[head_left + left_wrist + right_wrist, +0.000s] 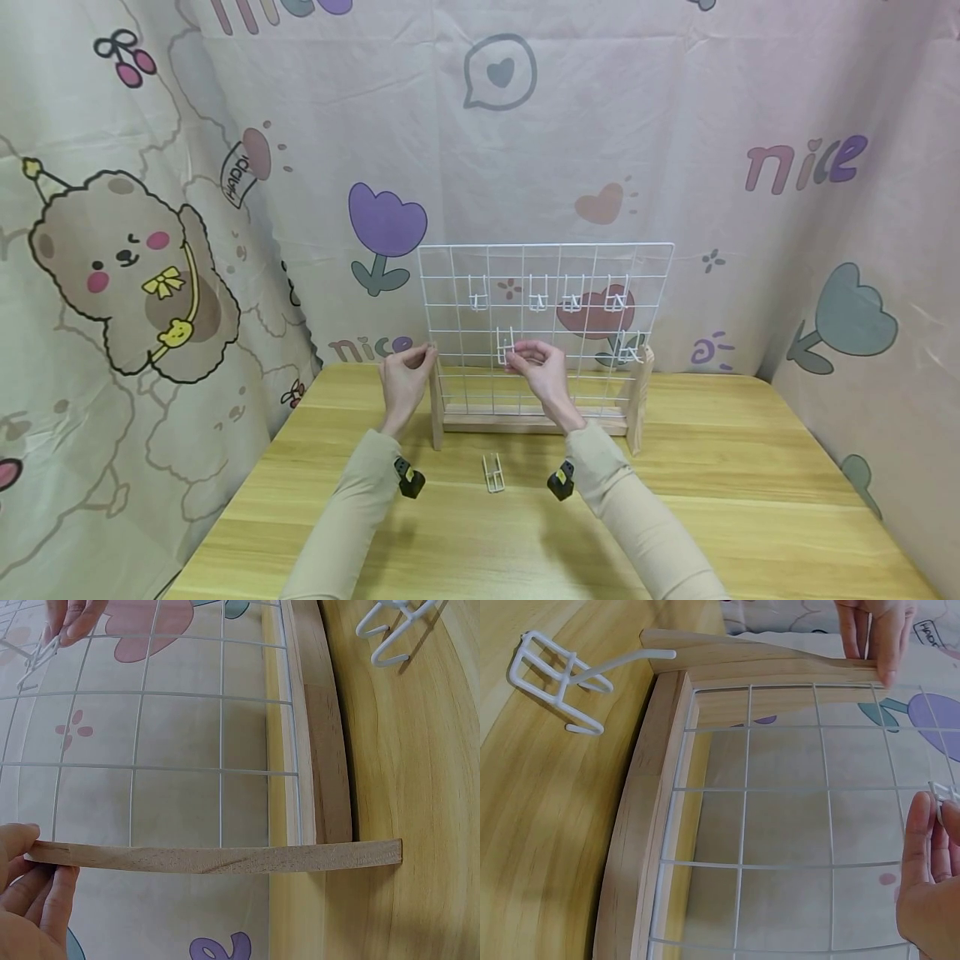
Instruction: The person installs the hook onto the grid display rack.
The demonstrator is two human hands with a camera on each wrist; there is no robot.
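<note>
A white wire grid panel [546,245] stands upright in a wooden base [525,423]. My left hand [405,379] holds the upper end of the left wooden side post [210,859] between thumb and fingers. In front of the grid, left of its middle, my right hand [546,377] pinches a white wire hook [504,346]. Fingers partly cover that hook in the right wrist view, so whether it is seated on a wire cannot be told. On the table before the base lies another white wire hook [555,675], its single prong pointing up.
Several white hooks [538,302] hang in a row along the grid's upper part, and one hook [628,352] hangs lower at the right, near the right post [639,400]. All stands on a wooden table [720,467]. A patterned curtain [465,167] hangs behind.
</note>
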